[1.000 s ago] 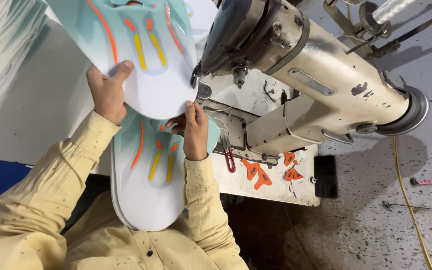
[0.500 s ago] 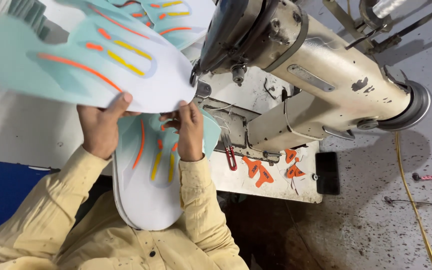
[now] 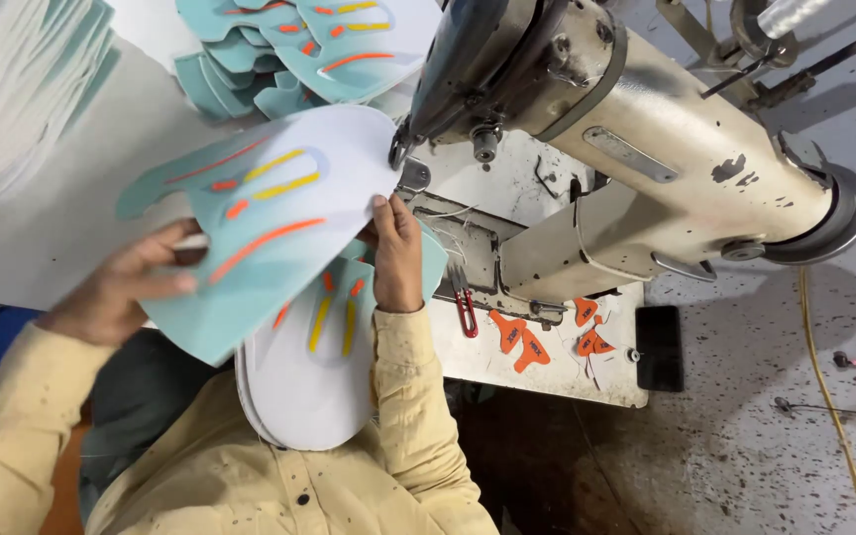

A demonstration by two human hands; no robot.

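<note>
My left hand (image 3: 121,287) grips a flat teal and white shoe-upper panel (image 3: 269,218) with yellow and orange stripes, turned sideways over the table. My right hand (image 3: 395,253) holds the same panel at its right edge, close to the needle area of the cream sewing machine (image 3: 646,149). Under the held panel a stack of similar panels (image 3: 314,367) rests on my lap against the table edge.
More teal panels (image 3: 319,45) lie piled at the back of the table. A white stack of pieces (image 3: 12,89) sits far left. Red-handled snips (image 3: 465,307) and orange cut-outs (image 3: 522,342) lie on the machine bed. A yellow cable (image 3: 829,386) runs across the concrete floor.
The held panel has swung leftward and down from an upright position to lie sideways. My left hand moved left with it; my right hand stayed near the needle.
</note>
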